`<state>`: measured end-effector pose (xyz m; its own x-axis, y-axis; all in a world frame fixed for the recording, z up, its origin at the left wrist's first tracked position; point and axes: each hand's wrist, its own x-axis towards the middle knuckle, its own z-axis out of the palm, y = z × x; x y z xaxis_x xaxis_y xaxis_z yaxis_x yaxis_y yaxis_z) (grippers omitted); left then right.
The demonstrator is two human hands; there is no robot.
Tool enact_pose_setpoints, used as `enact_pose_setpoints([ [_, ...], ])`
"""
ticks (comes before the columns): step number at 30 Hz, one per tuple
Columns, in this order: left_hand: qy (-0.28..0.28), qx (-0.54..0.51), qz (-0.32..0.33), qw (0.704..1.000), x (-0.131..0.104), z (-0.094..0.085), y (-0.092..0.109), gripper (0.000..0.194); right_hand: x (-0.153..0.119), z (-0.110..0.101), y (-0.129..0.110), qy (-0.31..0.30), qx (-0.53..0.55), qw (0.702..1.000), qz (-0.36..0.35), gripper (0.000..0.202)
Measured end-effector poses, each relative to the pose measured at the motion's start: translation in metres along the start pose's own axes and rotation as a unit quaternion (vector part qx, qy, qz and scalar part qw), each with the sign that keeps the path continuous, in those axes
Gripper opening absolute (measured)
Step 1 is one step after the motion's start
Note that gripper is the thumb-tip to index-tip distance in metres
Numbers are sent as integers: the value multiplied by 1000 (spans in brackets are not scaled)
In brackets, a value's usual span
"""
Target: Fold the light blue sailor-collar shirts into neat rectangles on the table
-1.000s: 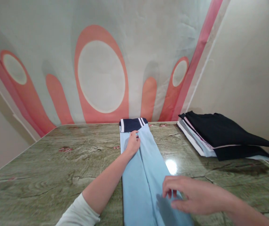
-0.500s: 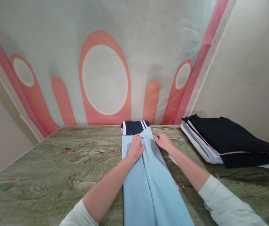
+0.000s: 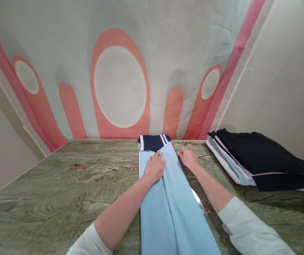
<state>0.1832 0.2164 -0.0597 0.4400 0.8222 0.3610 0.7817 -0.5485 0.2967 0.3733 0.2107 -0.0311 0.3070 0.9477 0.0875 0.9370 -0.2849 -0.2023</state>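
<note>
A light blue garment point(image 3: 189, 212) lies folded into a long strip on the table, with a slit or fold line running down its middle. Across its far end is a navy band point(image 3: 153, 142) with white stripes. My left hand point(image 3: 155, 166) rests flat on the blue cloth just below the band, fingers stretched forward and holding nothing. Just off the cloth's right edge is my right hand point(image 3: 188, 158), its fingers curled in; no cloth shows in them.
A stack of folded clothes point(image 3: 243, 150), black on top with white, grey and pink layers below, sits at the right. The wood-patterned table point(image 3: 61, 198) meets a wall panel point(image 3: 121, 88) with coral and white shapes at the back.
My right hand has come away from the garment's right edge, moving a little to the right, and its fingers have curled. My left hand has flattened on the cloth.
</note>
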Motion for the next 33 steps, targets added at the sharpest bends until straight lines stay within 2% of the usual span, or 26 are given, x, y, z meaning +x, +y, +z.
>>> enact_pose_setpoints([
  [3,7,-12,-15,1000,1,-3,1,35,-2,-2,-3,25,15,999,-40,38],
  [6,17,-37,-40,998,3,-3,-1,36,-10,2,-14,51,29,985,-161,45],
  [8,30,-52,-57,997,4,-2,-4,40,-16,7,-21,32,33,966,-255,53],
  [10,44,-63,-68,995,4,0,-7,45,-21,13,-25,-14,29,954,-299,58],
  [14,48,-60,-72,994,2,1,-10,52,-22,20,-15,-64,3,963,-262,63],
  [17,20,-34,-52,998,-6,-2,-6,44,-19,20,0,-73,-17,974,-212,62],
  [19,-7,-11,-27,1000,-16,-6,-2,39,-20,18,9,-70,-25,980,-183,59],
  [21,-30,8,-10,999,-29,-11,4,40,-26,13,13,-43,-26,985,-167,55],
  [25,-53,20,7,998,-53,-23,9,44,-58,1,9,36,5,977,-210,44],
  [28,-54,20,19,998,-64,-31,7,47,-89,-7,7,46,28,969,-242,32],
  [30,-57,25,22,998,-67,-34,5,48,-104,-10,8,40,31,972,-228,26],
  [33,-62,34,25,997,-67,-35,4,49,-113,-13,14,17,29,986,-166,20],
])
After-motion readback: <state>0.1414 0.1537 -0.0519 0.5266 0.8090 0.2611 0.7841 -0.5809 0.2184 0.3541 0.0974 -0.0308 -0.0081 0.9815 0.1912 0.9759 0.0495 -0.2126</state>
